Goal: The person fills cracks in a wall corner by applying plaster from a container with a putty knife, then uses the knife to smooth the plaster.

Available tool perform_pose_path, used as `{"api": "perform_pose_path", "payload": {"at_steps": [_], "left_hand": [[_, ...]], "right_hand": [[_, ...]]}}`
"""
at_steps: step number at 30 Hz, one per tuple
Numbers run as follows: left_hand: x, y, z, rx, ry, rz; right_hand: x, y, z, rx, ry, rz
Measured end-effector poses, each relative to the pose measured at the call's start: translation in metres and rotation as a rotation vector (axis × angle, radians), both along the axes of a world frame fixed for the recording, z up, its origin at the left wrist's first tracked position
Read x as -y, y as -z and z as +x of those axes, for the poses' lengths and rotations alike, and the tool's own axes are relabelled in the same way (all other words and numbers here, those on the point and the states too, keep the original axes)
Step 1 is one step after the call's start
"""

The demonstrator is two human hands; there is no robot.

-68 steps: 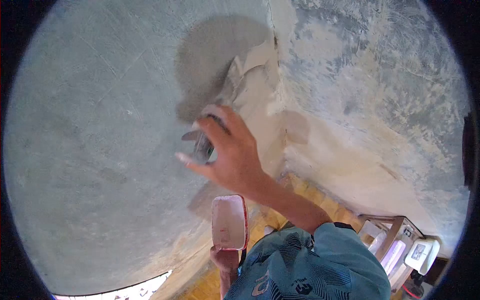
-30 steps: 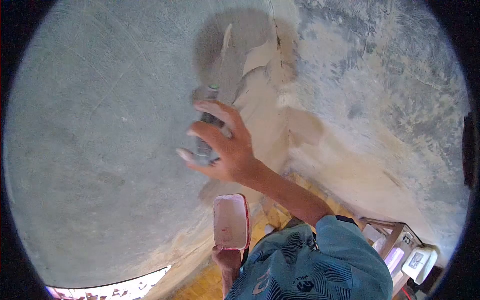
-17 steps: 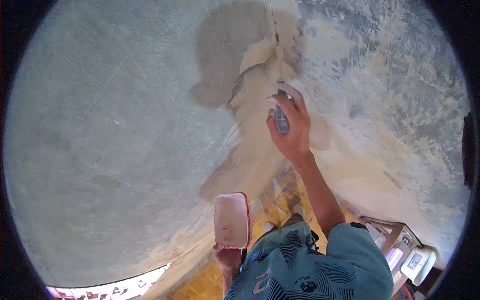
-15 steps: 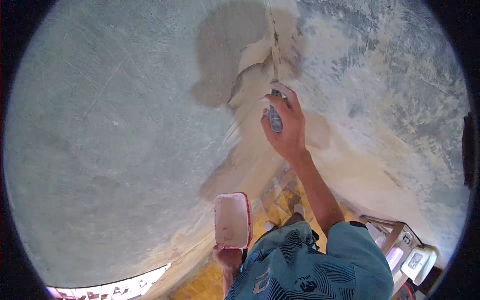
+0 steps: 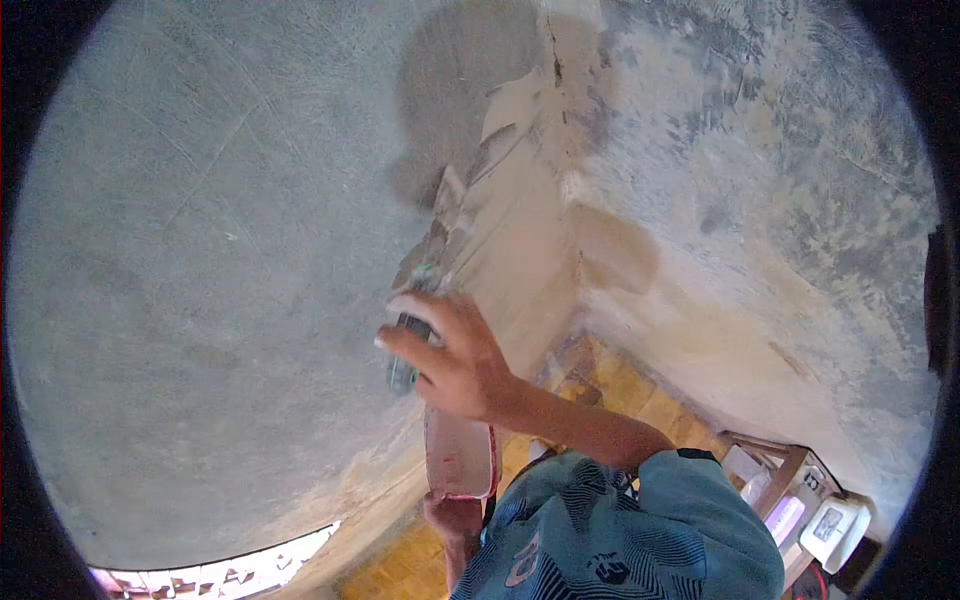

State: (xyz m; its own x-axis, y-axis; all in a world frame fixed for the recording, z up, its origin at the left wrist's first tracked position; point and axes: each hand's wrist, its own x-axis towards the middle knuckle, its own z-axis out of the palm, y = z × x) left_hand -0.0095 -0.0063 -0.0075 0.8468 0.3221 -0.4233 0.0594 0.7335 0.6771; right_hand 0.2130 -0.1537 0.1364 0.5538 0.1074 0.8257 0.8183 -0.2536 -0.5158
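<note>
Because the head view is the only one I have, I read everything from it. The right hand (image 5: 458, 355) has its fingers curled round a dark-handled tool (image 5: 412, 335), held beside the left wall (image 5: 220, 300); the tool's working end is blurred, so I cannot tell whether it touches the plaster. Below, the left hand (image 5: 453, 515) has its fingers closed on the lower end of a red-rimmed container (image 5: 460, 455), whose upper end is hidden behind the right hand and forearm.

What worries me is the grip on the tool: it looks loose, mostly fingertips, so a snag on the ragged patch edge (image 5: 450, 200) could twist it or gouge the wall. With the right hand overlapping the container in my view, a low swing might knock it, if they are as near in depth as they look. Held by one end, the container could tip and spill onto the yellow floor (image 5: 650, 385).

Counting, I get two hands, one tool, one container, and two walls, the left one and the right wall (image 5: 740, 200), meeting in one corner. Off to the right I see one wooden frame (image 5: 780, 485), one purple item (image 5: 785, 515) and one white box (image 5: 835, 525).
</note>
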Motion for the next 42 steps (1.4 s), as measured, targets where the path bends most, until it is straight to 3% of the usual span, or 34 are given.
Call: {"api": "perform_pose_path", "payload": {"at_steps": [3,6,14,21,25,29,34,40,42], "left_hand": [[0.003,0.0,0.004,-0.031,-0.043,0.037],[0.002,0.001,0.004,-0.032,-0.041,0.028],[0.018,-0.02,0.005,-0.006,-0.023,-0.04],[0.017,-0.013,0.005,-0.052,-0.065,-0.03],[0.015,-0.013,0.005,-0.07,-0.084,0.045],[0.018,-0.018,0.008,-0.049,-0.09,-0.034],[0.016,-0.016,0.011,-0.016,-0.063,-0.081],[0.023,-0.019,0.013,-0.08,-0.057,0.074],[0.023,-0.02,0.01,-0.055,-0.041,-0.009]], "right_hand": [[0.013,-0.011,-0.018,-0.046,-0.076,-0.041],[0.038,-0.016,-0.021,-0.068,-0.003,-0.009],[0.099,-0.005,0.084,-0.015,0.505,-0.03],[0.076,-0.005,0.093,0.012,0.327,0.004],[0.041,-0.011,0.064,0.017,0.2,-0.002],[0.007,-0.02,0.029,0.076,0.079,0.001],[0.013,-0.037,-0.012,0.051,-0.046,-0.005],[0.071,-0.031,0.055,0.053,0.281,0.06],[0.084,-0.027,0.085,0.053,0.356,0.09]]}}
